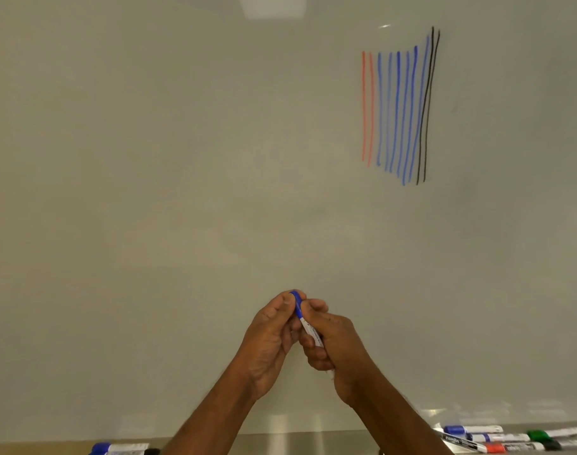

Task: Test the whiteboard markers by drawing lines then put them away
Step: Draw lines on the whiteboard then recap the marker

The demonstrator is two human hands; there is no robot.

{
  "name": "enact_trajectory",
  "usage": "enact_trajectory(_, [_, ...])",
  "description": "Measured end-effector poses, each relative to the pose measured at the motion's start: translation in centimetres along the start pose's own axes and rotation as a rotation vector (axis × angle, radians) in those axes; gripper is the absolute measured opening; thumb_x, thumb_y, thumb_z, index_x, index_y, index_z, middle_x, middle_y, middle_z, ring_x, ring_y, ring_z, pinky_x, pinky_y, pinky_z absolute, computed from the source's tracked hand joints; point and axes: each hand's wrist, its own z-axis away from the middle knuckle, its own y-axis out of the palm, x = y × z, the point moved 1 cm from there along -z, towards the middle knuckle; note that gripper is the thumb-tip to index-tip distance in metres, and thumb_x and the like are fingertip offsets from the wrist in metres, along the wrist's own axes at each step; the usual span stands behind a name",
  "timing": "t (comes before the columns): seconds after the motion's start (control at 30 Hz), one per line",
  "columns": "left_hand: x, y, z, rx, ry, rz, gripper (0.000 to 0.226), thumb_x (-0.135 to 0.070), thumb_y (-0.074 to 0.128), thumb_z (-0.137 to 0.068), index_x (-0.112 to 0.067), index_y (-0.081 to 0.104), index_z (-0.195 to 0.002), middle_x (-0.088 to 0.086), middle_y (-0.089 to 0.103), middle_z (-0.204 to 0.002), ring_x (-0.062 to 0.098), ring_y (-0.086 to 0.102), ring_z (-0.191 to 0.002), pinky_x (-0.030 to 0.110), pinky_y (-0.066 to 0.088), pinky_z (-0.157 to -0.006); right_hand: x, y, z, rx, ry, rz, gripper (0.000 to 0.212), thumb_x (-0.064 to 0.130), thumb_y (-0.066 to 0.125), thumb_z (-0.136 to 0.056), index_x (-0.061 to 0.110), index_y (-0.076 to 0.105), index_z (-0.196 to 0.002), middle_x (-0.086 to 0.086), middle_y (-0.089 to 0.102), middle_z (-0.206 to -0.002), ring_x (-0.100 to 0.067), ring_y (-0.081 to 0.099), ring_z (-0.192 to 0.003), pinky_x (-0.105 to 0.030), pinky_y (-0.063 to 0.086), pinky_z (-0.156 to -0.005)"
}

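The left hand [270, 336] pinches the blue cap end of a white-barrelled whiteboard marker [309, 329], and the right hand [333, 346] curls round its barrel, low and central before a glossy white whiteboard [182, 159]. Vertical red, blue and black lines [397, 110] mark its upper right. Other capped markers [497, 438] lie on the grey ledge [280, 443] below.

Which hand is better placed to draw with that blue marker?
Probably the right hand: it grips the blue marker by its barrel, and the drawn lines lie on its side. The left hand only pinches the cap.
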Motion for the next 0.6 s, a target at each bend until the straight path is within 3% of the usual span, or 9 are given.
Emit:
enact_trajectory(0.23, [-4.0,0.5,-1.8,-0.128,0.139,-0.032,0.030,-0.023,0.042,-0.109,-0.002,0.061,-0.118,0.019,0.075,-0.111,0.033,0.072,-0.109,0.047,0.055,-0.094,1.2,-0.3,1.4,-0.128,-0.037,0.055,0.051,0.053,0.057,-0.094,0.006,0.069,-0.079,-0.006,0.045,-0.056,-0.010,0.032,-0.041,-0.020,0.023,-0.041])
enact_trajectory(0.37, [-5.6,1.4,-2.3,-0.191,0.248,-0.096,0.030,-0.025,0.046,-0.107,-0.004,0.062,-0.121,0.016,0.077,-0.105,0.030,0.075,-0.103,0.042,0.057,-0.092,3.7,-1.7,1.7,-0.030,-0.134,-0.062,0.039,0.030,0.046,-0.103,-0.001,0.069,-0.108,-0.012,0.055,-0.065,-0.012,0.041,-0.044,-0.020,0.032,-0.040])
enact_trajectory(0.43, [-6.3,2.1,-2.4,-0.210,0.300,-0.120,0.028,-0.024,0.047,-0.106,-0.006,0.063,-0.120,0.014,0.077,-0.102,0.029,0.075,-0.100,0.039,0.058,-0.091,5.6,-2.3,2.3,-0.007,-0.285,-0.036,0.026,0.018,0.049,-0.102,0.013,0.068,-0.118,-0.019,0.063,-0.080,-0.014,0.046,-0.051,-0.023,0.036,-0.046])
enact_trajectory(0.5, [-6.9,3.1,-2.6,-0.210,0.353,-0.163,0.025,-0.023,0.048,-0.106,-0.009,0.063,-0.119,0.012,0.078,-0.100,0.027,0.076,-0.099,0.038,0.058,-0.090,7.4,-2.8,2.7,-0.038,-0.414,-0.045,0.025,0.013,0.053,-0.099,0.022,0.068,-0.117,-0.021,0.069,-0.092,-0.016,0.051,-0.057,-0.026,0.041,-0.050])
enact_trajectory(0.6, [-7.9,4.7,-3.1,-0.221,0.471,-0.270,0.021,-0.023,0.049,-0.105,-0.014,0.065,-0.117,0.006,0.079,-0.099,0.021,0.075,-0.098,0.034,0.057,-0.090,10.2,-3.8,2.9,-0.005,-0.482,-0.228,0.028,0.002,0.048,-0.099,0.011,0.073,-0.109,-0.022,0.068,-0.098,-0.020,0.059,-0.069,-0.025,0.049,-0.056])
